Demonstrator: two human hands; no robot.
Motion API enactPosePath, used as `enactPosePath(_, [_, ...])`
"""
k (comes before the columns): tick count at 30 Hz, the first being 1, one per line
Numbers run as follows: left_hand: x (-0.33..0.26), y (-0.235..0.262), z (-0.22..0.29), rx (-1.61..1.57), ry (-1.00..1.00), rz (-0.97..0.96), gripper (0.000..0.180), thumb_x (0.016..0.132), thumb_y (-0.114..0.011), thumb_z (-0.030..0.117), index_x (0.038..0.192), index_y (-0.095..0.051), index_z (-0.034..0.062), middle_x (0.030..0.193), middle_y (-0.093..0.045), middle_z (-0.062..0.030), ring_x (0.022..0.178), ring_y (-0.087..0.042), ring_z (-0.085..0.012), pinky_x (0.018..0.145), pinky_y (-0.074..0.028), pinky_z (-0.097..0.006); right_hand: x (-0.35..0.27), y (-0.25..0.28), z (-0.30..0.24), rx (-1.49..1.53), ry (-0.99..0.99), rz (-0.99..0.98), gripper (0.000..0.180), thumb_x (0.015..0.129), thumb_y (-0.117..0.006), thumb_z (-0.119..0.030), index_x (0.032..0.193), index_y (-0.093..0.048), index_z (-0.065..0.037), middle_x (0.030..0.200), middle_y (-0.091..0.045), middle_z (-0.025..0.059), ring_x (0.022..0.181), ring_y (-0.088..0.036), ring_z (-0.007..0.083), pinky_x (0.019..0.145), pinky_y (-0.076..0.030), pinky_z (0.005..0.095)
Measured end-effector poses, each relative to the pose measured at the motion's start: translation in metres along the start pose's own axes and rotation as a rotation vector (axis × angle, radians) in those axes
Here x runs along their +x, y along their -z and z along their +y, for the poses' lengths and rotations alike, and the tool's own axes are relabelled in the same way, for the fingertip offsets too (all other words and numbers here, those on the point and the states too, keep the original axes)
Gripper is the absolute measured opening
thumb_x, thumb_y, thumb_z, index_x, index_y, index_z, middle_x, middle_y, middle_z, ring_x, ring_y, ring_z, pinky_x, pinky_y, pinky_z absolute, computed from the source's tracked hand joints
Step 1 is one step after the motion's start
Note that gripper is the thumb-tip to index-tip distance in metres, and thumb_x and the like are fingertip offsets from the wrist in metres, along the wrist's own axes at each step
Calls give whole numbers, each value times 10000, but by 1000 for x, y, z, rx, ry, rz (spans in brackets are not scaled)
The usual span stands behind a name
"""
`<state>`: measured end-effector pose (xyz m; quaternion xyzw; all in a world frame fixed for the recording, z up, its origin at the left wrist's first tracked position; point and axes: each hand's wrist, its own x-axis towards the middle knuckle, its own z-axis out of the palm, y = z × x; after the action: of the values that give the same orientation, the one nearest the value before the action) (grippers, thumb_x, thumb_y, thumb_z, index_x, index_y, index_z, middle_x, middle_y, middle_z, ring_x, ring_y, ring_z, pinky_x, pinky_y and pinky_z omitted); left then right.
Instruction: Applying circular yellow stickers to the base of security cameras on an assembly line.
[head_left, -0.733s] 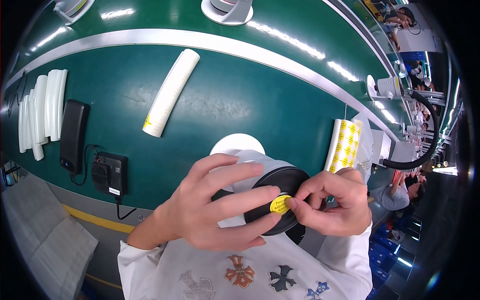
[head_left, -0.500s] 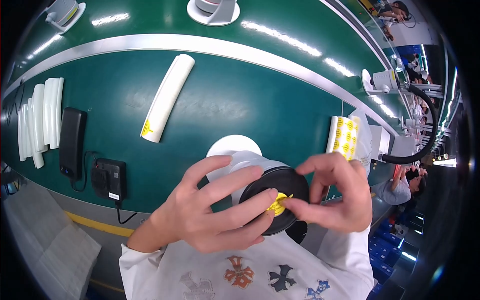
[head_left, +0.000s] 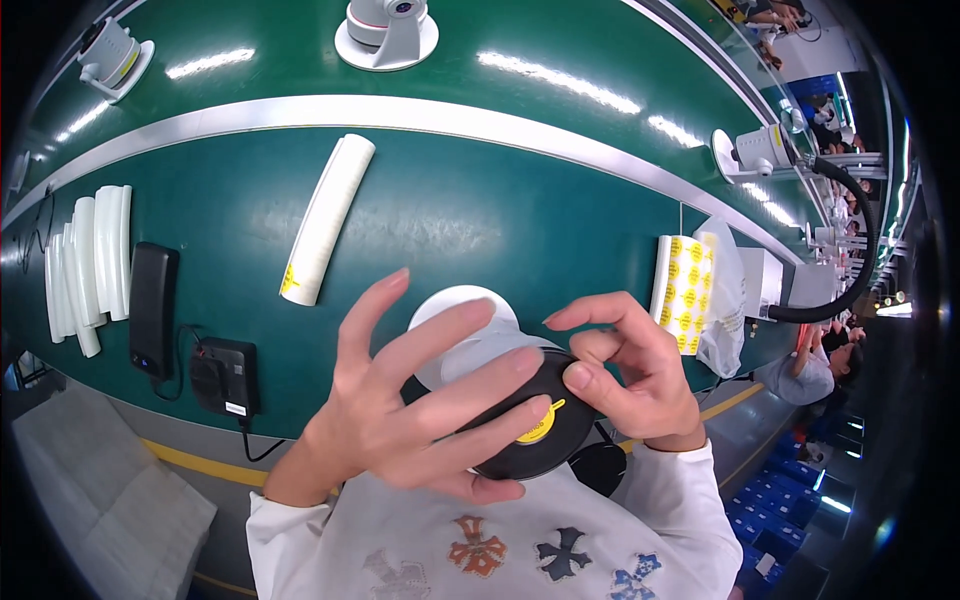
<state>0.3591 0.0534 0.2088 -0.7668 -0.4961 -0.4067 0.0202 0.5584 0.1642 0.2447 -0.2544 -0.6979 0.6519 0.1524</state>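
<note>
My left hand (head_left: 415, 410) cups a white device with a round black face (head_left: 525, 425), fingers spread across it. A round yellow sticker (head_left: 537, 425) lies on the black face. My right hand (head_left: 625, 375) grips the device's right side, its thumb pressing beside the sticker. Part of the white body (head_left: 465, 335) shows above my fingers, its base round and flat. A sheet of yellow stickers (head_left: 685, 290) leans at the right of the green bench (head_left: 480, 220).
A long white tube (head_left: 325, 220) lies on the bench. At the left are several curved white strips (head_left: 85, 265), a black slab (head_left: 152, 310) and a black adapter (head_left: 222, 375). More white devices (head_left: 385, 30) stand beyond a grey rail. A person (head_left: 810, 370) sits at the right.
The yellow sticker has gone from between my right fingertips onto the black face, and my right thumb now presses by it. The device sits lower and closer to me.
</note>
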Motion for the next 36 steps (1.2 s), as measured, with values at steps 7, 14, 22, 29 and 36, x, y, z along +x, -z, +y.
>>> enactPosePath(7, [-18,3,7,20,-61,36,400,764,-600,635,885,-704,268,971,-639,117,1032,-537,-201,979,-310,-577,2,0,4,10,40,-14,297,889,-578,-19,1166,-485,34,517,-360,-62,481,-312,17,519,-273,210])
enactPosePath(14, [-15,-8,4,-38,-142,0,323,901,-480,501,945,-707,276,1040,-629,74,1029,-565,-200,996,-296,-562,3,-1,13,26,97,-15,279,880,-587,-18,1141,-510,40,527,-367,-66,489,-316,16,521,-270,212])
enactPosePath(22, [-21,-16,-2,-349,-85,79,270,814,-674,444,861,-698,179,1070,-632,36,1061,-581,-250,973,-364,-573,23,2,46,-59,338,57,378,801,-696,-179,1081,-579,45,575,-429,-33,537,-377,48,546,-316,223])
enactPosePath(29, [-11,-28,9,-608,37,245,461,704,-789,285,1056,-597,58,1219,-555,-157,1174,-497,-426,984,-357,-568,35,-6,77,377,447,-363,1162,391,-884,-560,1266,-473,86,1320,-463,241,1225,-460,348,1009,-373,437])
enactPosePath(36, [-15,-30,20,-690,328,129,685,743,-631,253,1332,-357,33,1414,-317,-270,1350,-206,-488,1078,-81,-607,35,-10,87,455,528,-333,1153,372,-929,-470,1266,-463,91,1299,-479,260,1177,-508,353,988,-401,420])
